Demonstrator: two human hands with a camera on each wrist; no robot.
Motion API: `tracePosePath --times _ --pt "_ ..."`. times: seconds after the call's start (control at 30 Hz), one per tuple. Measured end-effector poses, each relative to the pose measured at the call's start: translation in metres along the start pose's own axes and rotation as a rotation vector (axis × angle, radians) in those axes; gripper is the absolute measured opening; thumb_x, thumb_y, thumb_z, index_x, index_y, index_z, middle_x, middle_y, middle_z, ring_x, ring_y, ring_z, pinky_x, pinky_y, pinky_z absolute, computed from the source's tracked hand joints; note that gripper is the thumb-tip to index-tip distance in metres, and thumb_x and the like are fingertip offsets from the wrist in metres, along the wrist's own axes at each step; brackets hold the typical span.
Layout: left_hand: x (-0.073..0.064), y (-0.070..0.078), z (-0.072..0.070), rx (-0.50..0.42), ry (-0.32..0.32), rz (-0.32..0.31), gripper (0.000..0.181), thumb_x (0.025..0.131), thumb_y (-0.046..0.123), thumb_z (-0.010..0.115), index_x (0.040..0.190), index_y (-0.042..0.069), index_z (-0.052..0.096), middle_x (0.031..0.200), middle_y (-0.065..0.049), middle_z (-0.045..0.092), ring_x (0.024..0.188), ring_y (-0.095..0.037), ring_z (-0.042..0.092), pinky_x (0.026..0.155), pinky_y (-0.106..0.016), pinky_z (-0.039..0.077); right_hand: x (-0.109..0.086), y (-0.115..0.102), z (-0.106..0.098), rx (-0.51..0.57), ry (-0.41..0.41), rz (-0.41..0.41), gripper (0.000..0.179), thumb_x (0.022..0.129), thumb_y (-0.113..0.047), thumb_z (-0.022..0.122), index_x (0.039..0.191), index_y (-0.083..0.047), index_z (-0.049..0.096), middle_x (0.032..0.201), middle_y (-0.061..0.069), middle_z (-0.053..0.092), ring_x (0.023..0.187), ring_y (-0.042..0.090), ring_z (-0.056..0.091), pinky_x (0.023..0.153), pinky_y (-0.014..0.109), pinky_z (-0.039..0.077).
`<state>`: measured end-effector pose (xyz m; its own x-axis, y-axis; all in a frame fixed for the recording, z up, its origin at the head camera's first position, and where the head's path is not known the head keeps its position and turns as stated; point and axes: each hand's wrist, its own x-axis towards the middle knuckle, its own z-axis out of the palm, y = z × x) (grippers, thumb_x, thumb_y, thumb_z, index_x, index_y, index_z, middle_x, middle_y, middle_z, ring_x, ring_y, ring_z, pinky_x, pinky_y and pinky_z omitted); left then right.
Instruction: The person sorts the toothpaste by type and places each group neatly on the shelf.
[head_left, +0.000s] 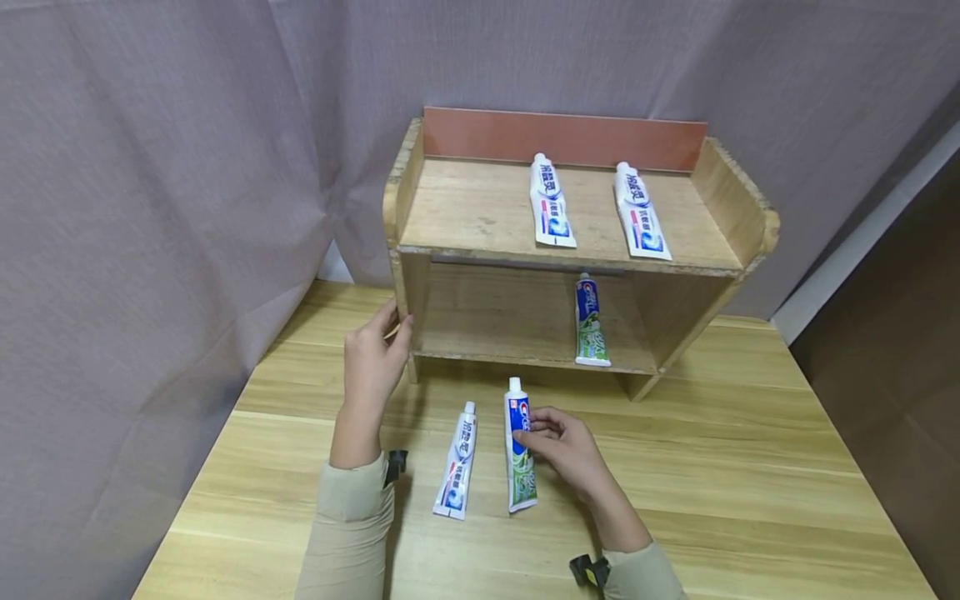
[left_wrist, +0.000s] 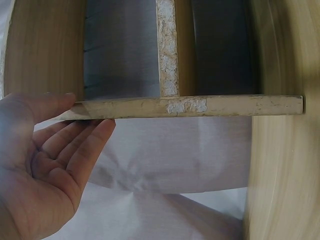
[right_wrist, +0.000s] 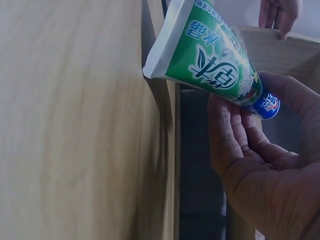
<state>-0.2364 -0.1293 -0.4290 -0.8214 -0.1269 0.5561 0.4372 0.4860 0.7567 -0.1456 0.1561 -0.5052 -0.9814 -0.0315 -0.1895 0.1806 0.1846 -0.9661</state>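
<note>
My right hand (head_left: 566, 450) pinches a green and blue toothpaste tube (head_left: 521, 467) between thumb and fingers, its white cap pointing toward the shelf. In the right wrist view the same tube (right_wrist: 215, 55) is tilted, and its flat crimped end is near the tabletop. My left hand (head_left: 375, 350) grips the front edge of the left side panel of the wooden shelf (head_left: 517, 358). The left wrist view has the thumb on one face of that panel (left_wrist: 230, 105) and the fingers on the other. Left of the held tube, a white toothpaste tube (head_left: 457, 467) lies on the table.
Two white toothpaste tubes, one left (head_left: 551, 204) and one right (head_left: 641, 212), lie on the upper board. Another green and blue tube (head_left: 591, 321) lies on the lower board, toward its right side. Grey cloth (head_left: 187, 167) hangs behind the wooden table (head_left: 750, 467).
</note>
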Motion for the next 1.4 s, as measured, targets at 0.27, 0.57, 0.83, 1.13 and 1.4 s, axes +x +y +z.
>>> tracePosePath --times 0.27,0.57,0.83,1.13,1.4 --pt "0.0 0.0 0.0 0.005 0.001 -0.008 0.031 0.097 0.01 0.066 0.127 0.001 0.068 0.117 -0.019 0.07 0.108 -0.032 0.07 0.085 -0.026 0.062 0.0 -0.001 -0.001 -0.014 0.001 0.006 0.042 0.082 -0.015 0.083 0.117 -0.001 0.066 0.105 0.014 0.066 0.09 0.025 0.067 0.077 0.029 0.064" --pt "0.0 0.001 -0.001 0.013 -0.006 -0.004 0.031 0.097 0.011 0.066 0.127 0.001 0.067 0.118 -0.019 0.07 0.108 -0.031 0.069 0.084 -0.026 0.062 0.002 -0.003 -0.003 -0.02 0.004 -0.001 0.043 0.081 -0.017 0.084 0.117 0.0 0.066 0.105 0.014 0.066 0.09 0.025 0.067 0.077 0.03 0.064" --pt "0.0 0.001 -0.001 0.01 -0.007 -0.01 0.032 0.097 0.01 0.066 0.128 0.001 0.067 0.119 -0.019 0.069 0.108 -0.032 0.069 0.084 -0.027 0.062 0.002 -0.01 -0.005 -0.04 -0.002 -0.024 0.044 0.084 -0.015 0.082 0.119 0.003 0.064 0.106 0.014 0.066 0.091 0.022 0.066 0.078 0.026 0.062" --pt "0.0 0.0 0.0 0.015 -0.003 -0.004 0.032 0.097 0.01 0.066 0.128 0.001 0.067 0.117 -0.019 0.07 0.107 -0.032 0.07 0.084 -0.028 0.062 0.006 -0.009 -0.008 -0.036 0.009 -0.036 0.046 0.082 -0.016 0.084 0.119 0.003 0.064 0.107 0.014 0.066 0.091 0.022 0.065 0.08 0.025 0.061" --pt "0.0 -0.001 0.0 0.013 0.002 -0.002 0.032 0.097 0.01 0.067 0.127 0.0 0.067 0.117 -0.02 0.07 0.106 -0.032 0.07 0.083 -0.027 0.062 0.007 -0.01 -0.01 -0.046 0.003 -0.037 0.05 0.082 -0.017 0.084 0.122 0.004 0.063 0.11 0.014 0.066 0.094 0.021 0.065 0.082 0.024 0.061"
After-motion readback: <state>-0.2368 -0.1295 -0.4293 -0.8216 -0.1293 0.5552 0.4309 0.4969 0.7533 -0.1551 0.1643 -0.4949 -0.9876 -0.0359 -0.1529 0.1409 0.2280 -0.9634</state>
